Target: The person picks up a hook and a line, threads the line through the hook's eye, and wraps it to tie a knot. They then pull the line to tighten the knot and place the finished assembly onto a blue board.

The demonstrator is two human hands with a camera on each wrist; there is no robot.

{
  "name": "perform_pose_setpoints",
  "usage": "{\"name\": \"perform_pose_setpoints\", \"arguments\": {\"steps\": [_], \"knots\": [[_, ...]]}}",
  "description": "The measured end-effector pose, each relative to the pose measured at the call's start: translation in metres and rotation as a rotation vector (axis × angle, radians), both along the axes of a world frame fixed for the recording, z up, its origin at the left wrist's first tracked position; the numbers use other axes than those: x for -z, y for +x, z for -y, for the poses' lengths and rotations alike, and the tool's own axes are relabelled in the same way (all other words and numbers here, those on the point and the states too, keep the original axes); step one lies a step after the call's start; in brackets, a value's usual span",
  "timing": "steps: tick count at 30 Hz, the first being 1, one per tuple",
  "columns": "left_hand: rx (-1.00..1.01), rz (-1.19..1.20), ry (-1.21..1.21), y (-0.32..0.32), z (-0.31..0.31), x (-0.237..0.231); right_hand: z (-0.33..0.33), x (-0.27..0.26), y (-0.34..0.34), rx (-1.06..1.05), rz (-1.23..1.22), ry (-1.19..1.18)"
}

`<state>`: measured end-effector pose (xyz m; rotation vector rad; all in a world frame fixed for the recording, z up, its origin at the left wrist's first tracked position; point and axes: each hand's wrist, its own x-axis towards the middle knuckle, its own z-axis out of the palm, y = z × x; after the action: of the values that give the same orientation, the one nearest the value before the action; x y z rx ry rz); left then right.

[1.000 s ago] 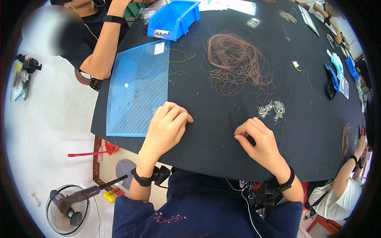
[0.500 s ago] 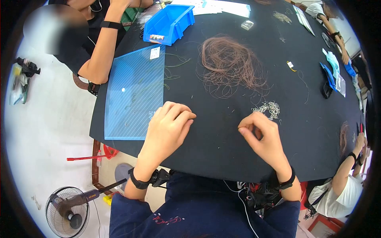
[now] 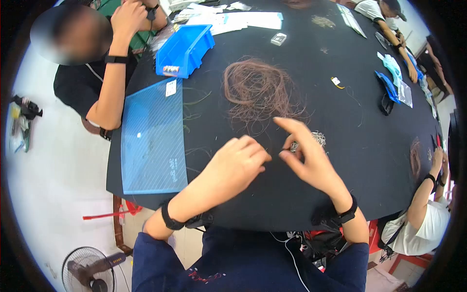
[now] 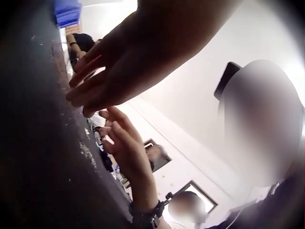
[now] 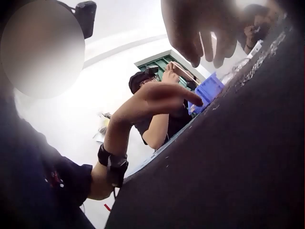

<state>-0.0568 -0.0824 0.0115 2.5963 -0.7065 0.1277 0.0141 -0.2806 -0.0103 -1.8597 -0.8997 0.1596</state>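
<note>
Toward front edge of black table [image 3: 292,209]: bent left hand [image 3: 241,160], grip unclear; spread, empty right hand [image 3: 310,158] beside wiry silvery tangle [image 3: 319,139].

A loose, tangled coil of brown strands [image 3: 258,92] lies near a small silvery heap [image 3: 319,138].

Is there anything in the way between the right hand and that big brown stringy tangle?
Nothing visible is. In the head view, the right hand's index fingertip points right at the lower edge of the brown tangle. The silvery pile sits partly hidden behind the hand, off to the side.
</note>
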Motion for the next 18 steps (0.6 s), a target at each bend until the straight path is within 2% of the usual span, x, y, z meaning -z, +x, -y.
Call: {"name": "perform_pose_setpoints", "arguments": {"steps": [3,4,7,8,9,13,15,17,18], "knots": [[0.027,-0.019,-0.157,0.0,0.006,-0.01,-0.001,0.002,-0.001,-0.143,-0.056,-0.053],[-0.02,-0.033,-0.266,0.002,0.008,-0.014,0.0,-0.001,0.001,-0.188,-0.082,-0.078],[-0.073,-0.194,-0.484,0.014,-0.002,-0.02,0.003,0.009,0.001,-0.281,-0.13,-0.001],[-0.103,-0.164,-0.51,0.02,-0.005,-0.015,0.002,0.008,-0.003,-0.263,-0.175,0.016],[-0.15,-0.249,-0.558,0.023,-0.007,-0.011,0.002,0.009,-0.004,-0.332,-0.137,0.038],[-0.167,-0.228,-0.494,0.027,-0.013,0.002,-0.002,0.003,-0.023,-0.45,-0.168,0.06],[-0.184,-0.113,-0.369,0.029,-0.015,0.008,-0.003,0.007,-0.027,-0.403,-0.143,0.023],[-0.234,0.074,-0.163,0.035,-0.021,0.011,-0.004,0.013,-0.024,-0.242,-0.092,0.015],[-0.291,0.092,-0.169,0.038,-0.022,0.014,-0.004,0.014,-0.022,-0.161,-0.065,0.012]]}}
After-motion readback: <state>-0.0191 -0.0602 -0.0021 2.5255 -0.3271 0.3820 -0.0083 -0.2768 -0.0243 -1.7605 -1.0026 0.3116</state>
